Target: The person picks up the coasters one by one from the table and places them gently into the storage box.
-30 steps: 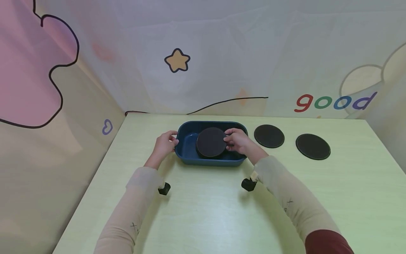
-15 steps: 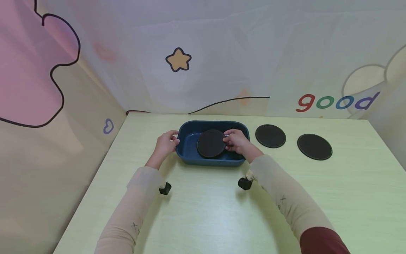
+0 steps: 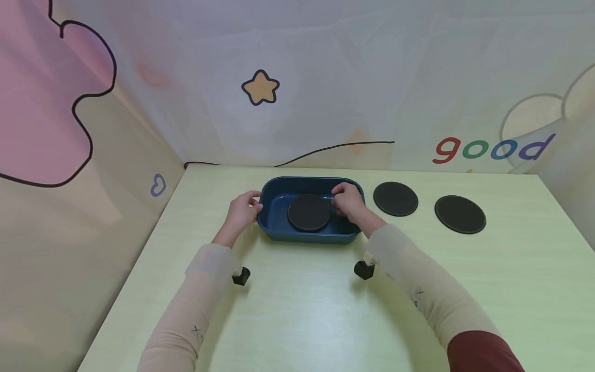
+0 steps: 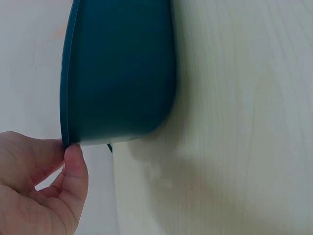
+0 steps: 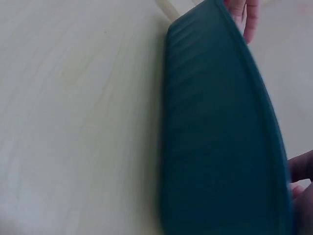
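Note:
A dark blue rectangular dish [image 3: 275, 209] with rounded corners stands near the back of the table. My left hand [image 3: 240, 211] pinches the rim at its left end, thumb on one side and fingers on the other, as the left wrist view shows at the dish wall [image 4: 117, 68]. Inside the dish lies a flat, round black coaster [image 3: 309, 213]. Over the dish's right part is my right hand [image 3: 349, 202], fingers loosely bent and just right of the coaster, with nothing visible in them. The dish wall [image 5: 215, 122] hides most of that hand in the right wrist view.
Two more round black coasters lie on the table right of the dish, a nearer-in coaster [image 3: 395, 199] and a farther-right coaster [image 3: 460, 214]. A printed cloth backdrop [image 3: 316, 93] rises behind the pale table [image 3: 297, 310].
The coaster has gone from tilted in my right fingers to lying down in the dish. My right hand has let go and shifted slightly right. The left hand has stayed at the rim.

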`<act>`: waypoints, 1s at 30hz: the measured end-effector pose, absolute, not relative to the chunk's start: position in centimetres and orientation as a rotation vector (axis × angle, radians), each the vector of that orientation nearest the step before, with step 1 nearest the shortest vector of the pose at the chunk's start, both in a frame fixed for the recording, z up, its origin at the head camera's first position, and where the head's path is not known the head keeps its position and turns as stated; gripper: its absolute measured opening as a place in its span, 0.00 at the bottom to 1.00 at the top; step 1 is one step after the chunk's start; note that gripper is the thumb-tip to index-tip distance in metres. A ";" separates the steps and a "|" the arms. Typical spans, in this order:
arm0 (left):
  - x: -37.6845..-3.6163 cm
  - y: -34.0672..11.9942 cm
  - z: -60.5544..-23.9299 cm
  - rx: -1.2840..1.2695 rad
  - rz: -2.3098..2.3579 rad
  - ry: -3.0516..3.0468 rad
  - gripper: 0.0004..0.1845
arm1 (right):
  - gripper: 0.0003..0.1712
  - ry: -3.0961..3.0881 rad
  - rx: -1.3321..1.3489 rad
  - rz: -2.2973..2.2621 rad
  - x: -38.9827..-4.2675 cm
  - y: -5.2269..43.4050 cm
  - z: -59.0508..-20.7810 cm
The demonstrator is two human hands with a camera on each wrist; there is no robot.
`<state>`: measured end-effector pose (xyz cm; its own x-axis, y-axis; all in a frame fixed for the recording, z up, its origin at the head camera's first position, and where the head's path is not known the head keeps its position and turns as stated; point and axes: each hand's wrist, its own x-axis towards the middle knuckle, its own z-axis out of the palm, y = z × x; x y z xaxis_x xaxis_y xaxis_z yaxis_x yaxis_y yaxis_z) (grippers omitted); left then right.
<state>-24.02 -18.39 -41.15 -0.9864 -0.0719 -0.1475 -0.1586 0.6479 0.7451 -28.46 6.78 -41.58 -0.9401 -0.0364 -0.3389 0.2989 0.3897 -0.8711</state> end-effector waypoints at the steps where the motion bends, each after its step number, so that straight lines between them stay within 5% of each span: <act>1: -24.0 -18.4 -41.1 -0.191 1.262 2.760 0.20 | 0.17 2.376 0.194 -1.543 -28.4 6.9 -41.2; 14: -24.1 -18.4 -41.1 -0.193 1.247 2.764 0.19 | 0.18 2.393 -0.076 -1.449 -29.1 10.2 -38.5; 30: -24.1 -18.5 -41.2 -0.209 1.249 2.757 0.19 | 0.14 2.509 -0.057 -1.459 -31.1 15.5 -39.9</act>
<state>-24.11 -18.46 -41.15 -0.9847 -0.0806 -0.1546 -0.1694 0.6524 0.7387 -31.11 15.53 -39.92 -0.9708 -0.1522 -0.1854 0.0858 0.5011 -0.8611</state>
